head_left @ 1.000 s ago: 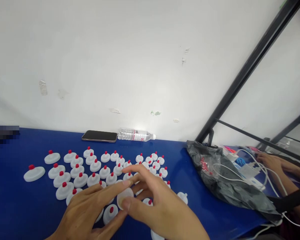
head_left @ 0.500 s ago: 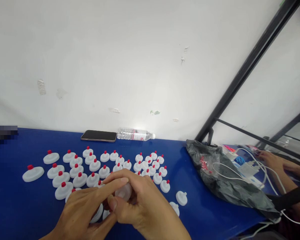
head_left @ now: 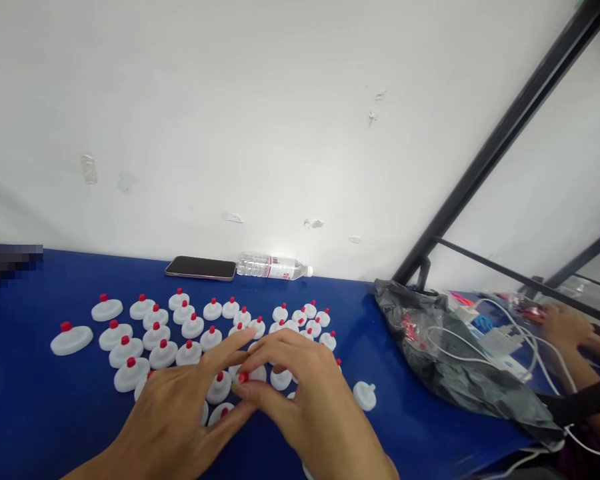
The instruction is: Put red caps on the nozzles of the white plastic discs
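Note:
Between my two hands is a white round plastic cap (head_left: 257, 373) with a red tip on top. My right hand (head_left: 315, 393) pinches at the red tip with thumb and index finger. My left hand (head_left: 175, 407) curves round the same cap from the left, its thumb and index finger at the cap's near and far sides; their exact contact is partly hidden. Many similar white caps with red tips stand about, such as one cap (head_left: 131, 375) left of my left hand. One white cap (head_left: 365, 396) without a red tip lies to the right of my right hand.
A phone (head_left: 201, 268) and a clear plastic bottle (head_left: 274, 267) lie along the wall on the blue table (head_left: 360, 320). At right, a black plastic bag (head_left: 455, 373) holds a clear bag of red pieces (head_left: 412, 331). White cables, a black metal frame (head_left: 500, 147) and another person's hand (head_left: 566, 327) are beyond.
The cap between my hands now shows a red tip, where earlier only white showed. My right fingers have closed in at that tip. The other person's hand at right has shifted.

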{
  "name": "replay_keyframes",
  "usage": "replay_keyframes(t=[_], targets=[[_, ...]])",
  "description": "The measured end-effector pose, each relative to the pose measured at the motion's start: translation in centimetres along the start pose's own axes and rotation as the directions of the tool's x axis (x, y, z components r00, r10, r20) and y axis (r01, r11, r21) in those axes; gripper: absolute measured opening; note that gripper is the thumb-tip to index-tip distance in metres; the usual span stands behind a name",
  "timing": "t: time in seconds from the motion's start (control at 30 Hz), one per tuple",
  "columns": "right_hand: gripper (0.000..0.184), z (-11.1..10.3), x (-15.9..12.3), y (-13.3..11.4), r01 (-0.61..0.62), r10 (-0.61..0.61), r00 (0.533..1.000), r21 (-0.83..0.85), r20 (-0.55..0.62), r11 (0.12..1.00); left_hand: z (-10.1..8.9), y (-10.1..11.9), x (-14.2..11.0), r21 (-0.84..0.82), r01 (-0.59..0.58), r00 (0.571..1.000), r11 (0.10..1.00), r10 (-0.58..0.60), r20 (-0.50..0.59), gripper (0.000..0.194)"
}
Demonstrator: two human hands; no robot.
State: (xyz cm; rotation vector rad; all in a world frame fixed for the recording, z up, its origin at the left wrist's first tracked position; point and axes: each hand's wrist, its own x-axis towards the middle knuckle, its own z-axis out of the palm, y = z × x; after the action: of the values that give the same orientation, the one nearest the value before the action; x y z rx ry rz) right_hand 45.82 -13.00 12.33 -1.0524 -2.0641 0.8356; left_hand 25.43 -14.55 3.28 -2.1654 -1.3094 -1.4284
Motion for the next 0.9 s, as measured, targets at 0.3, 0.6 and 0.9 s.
replay_keyframes(t=[0.3, 0.6, 0.9], targets=[[0.004, -6.1, -2.2, 1.7, -0.224, 0.222, 0.974, -0.258, -0.036, 0.94, -1.9, 1.8, 0.0, -0.052, 0.03, 0.998, 0.998, -0.028, 0.047, 0.031], [0.018, -6.9, -1.9, 2.4, -0.38, 0.421, 0.906, -0.363, 0.039, 0.851, -1.8, 1.6, 0.2, -0.153, 0.05, 0.998, 0.987, -0.043, 0.046, 0.03], [0.02, -7.3, -2.2, 2.7, -0.408, 0.471, 0.874, -0.347, 0.12, 0.844, -1.7, 1.5, 0.1, -0.117, 0.012, 0.999, 0.993, -0.008, 0.031, 0.028]])
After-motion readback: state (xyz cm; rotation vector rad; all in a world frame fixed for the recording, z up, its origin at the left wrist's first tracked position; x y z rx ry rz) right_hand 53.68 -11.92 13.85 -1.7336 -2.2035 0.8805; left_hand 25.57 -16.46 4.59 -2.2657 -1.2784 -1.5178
